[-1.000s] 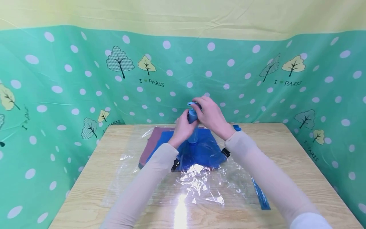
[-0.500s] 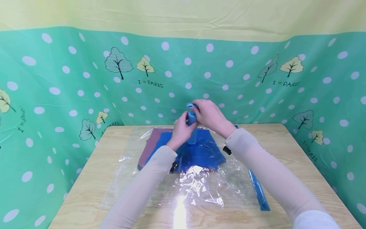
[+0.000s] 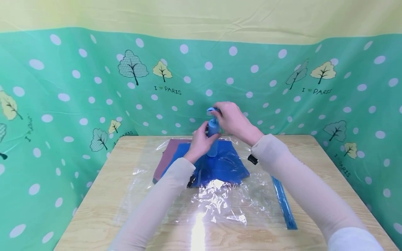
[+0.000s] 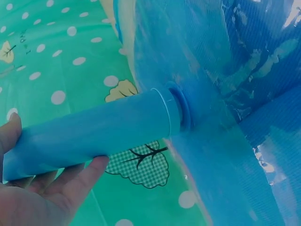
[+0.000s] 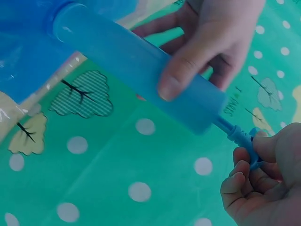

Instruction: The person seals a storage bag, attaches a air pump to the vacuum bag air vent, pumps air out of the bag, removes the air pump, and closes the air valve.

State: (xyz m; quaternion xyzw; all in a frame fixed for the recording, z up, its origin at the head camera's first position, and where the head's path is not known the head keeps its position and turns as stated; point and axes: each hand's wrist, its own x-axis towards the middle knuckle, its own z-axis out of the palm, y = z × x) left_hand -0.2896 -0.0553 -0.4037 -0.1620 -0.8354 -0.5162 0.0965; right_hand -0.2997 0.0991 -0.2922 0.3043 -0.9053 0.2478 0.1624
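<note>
A blue hand pump (image 3: 212, 150) stands upright on a clear plastic storage bag (image 3: 176, 205), its lower end seated on the bag. My left hand (image 3: 201, 141) grips the pump barrel (image 4: 108, 129), thumb on one side and fingers on the other. Above it, my right hand (image 3: 233, 119) holds the pump handle (image 5: 244, 140) with curled fingers. A short length of rod (image 5: 222, 124) shows between handle and barrel. Inside the bag lie folded blue fabric (image 3: 226, 164) and a maroon piece (image 3: 166, 158) at its left.
A blue strip (image 3: 284, 205) runs along the bag's right side on the wooden table (image 3: 314, 160). Green dotted curtain (image 3: 263, 76) hangs behind the table and at both sides. Black wrist straps (image 3: 252, 159) sit at the cuffs.
My right hand dipped slightly with the handle, then rose, and more rod now shows above the barrel. The left hand keeps its grip and the pump stays in place on the bag.
</note>
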